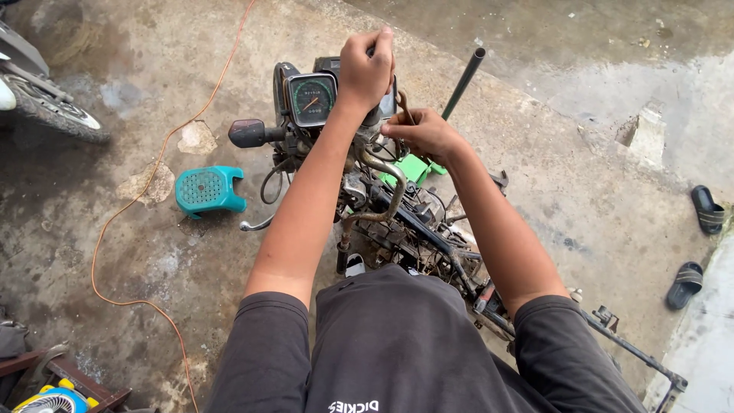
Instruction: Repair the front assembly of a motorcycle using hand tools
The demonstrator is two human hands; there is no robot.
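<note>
The scene is lit by soft, even daylight, as under an overcast sky; no single source can be made out. Shadows are faint and diffuse, the darkest lying beneath the stripped motorcycle (397, 222) at the centre. A pale sheen is seen on the wet concrete floor (612, 84) at the upper right. Focus is held sharply across the frame. Wide-angle distortion is noticed at the edges, where lines are bent and stretched.
</note>
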